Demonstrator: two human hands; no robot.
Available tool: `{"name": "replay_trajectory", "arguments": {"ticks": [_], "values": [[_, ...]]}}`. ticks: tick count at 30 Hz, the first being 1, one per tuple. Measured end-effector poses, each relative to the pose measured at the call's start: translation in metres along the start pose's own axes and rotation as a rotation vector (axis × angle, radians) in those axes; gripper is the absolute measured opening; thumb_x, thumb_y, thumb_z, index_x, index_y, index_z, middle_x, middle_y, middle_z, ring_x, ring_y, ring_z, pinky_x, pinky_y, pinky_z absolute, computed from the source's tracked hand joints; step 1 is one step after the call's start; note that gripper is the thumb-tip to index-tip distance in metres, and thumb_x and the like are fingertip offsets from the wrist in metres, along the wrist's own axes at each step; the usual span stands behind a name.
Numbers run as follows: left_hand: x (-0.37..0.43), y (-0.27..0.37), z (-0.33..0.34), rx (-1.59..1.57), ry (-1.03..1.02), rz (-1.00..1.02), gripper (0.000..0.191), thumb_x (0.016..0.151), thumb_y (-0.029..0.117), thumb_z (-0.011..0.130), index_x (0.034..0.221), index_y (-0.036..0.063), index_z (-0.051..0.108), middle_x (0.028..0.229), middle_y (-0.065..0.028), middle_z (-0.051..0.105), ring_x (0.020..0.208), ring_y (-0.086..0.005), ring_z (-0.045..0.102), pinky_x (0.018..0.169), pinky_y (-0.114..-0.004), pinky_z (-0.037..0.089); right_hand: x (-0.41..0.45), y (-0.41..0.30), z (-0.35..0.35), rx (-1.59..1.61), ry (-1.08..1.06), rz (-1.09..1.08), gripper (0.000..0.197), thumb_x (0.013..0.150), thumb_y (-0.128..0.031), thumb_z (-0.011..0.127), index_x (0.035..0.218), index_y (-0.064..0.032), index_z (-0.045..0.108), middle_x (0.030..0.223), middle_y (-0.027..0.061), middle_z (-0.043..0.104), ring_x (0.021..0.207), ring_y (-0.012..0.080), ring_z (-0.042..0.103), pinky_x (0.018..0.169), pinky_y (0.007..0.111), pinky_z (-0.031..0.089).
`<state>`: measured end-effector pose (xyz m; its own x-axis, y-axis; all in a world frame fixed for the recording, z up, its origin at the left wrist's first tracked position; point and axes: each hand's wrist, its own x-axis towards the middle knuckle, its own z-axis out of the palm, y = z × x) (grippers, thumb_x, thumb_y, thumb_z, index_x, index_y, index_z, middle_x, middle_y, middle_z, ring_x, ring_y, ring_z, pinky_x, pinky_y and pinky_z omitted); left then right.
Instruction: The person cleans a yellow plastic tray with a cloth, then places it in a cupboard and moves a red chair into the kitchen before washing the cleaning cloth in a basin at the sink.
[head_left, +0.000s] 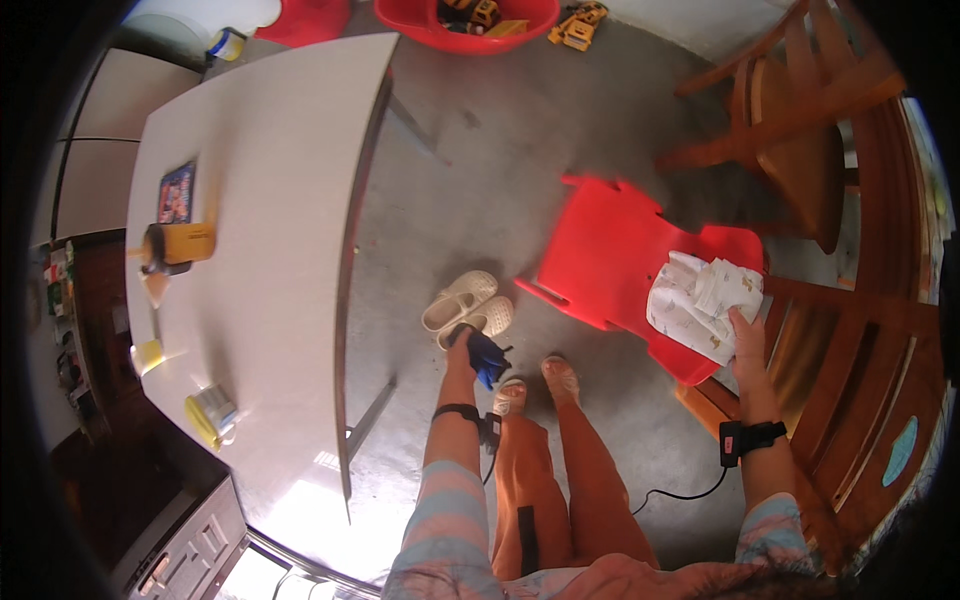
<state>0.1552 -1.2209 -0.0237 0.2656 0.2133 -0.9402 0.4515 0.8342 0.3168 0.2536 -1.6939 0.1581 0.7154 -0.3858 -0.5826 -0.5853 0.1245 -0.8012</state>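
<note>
My left hand has its fingers around the dark end of a crumpled blue cloth item, held low over the floor. Right behind it lies a pair of cream clogs, partly covered by that hand. At the right, my right hand grips the lower edge of a folded white printed cloth. The cloth is against the back of a red plastic child's chair; whether it rests on the chair cannot be told.
A long white table stands at the left, bearing a yellow bottle, a boxed item and a pitcher. Wooden chairs and a slatted wooden bench are at the right. A red tub holds toys.
</note>
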Motion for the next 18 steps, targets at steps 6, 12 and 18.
{"name": "replay_trajectory", "arguments": {"ticks": [6, 12, 18], "values": [[-0.11, -0.015, 0.024, 0.053, -0.09, 0.079, 0.03, 0.081, 0.023, 0.061, 0.104, 0.0057, 0.051, 0.088, -0.0092, 0.059, 0.079, -0.0222, 0.059, 0.072, -0.034, 0.05, -0.047, -0.061, 0.031, -1.216, 0.426, -1.036, 0.058, 0.075, -0.023, 0.065, 0.12, 0.005, 0.039, 0.115, 0.0222, 0.05, 0.104, 0.0361, 0.049, 0.09, 0.038, 0.039], [-0.293, -0.003, 0.081, 0.086, -0.168, 0.042, 0.042, 0.082, 0.04, 0.058, 0.107, 0.0076, 0.05, 0.087, -0.0087, 0.06, 0.077, -0.0229, 0.06, 0.07, -0.035, 0.05, -0.165, -0.06, 0.11, -0.643, -1.001, -0.558, 0.071, 0.069, -0.03, 0.07, 0.126, -0.0001, 0.039, 0.121, 0.0177, 0.045, 0.112, 0.0332, 0.044, 0.094, 0.037, 0.036], [-0.396, 0.014, 0.024, 0.147, -0.428, 0.191, 0.06, 0.084, 0.043, 0.053, 0.127, 0.0047, 0.035, 0.122, -0.012, 0.044, 0.112, -0.0231, 0.044, 0.089, -0.038, 0.042, -0.227, -0.075, 0.176, -0.645, -1.266, -0.636, 0.054, 0.071, -0.017, 0.062, 0.119, -0.0013, 0.045, 0.11, 0.0176, 0.053, 0.1, 0.0265, 0.054, 0.087, 0.034, 0.041]]}}
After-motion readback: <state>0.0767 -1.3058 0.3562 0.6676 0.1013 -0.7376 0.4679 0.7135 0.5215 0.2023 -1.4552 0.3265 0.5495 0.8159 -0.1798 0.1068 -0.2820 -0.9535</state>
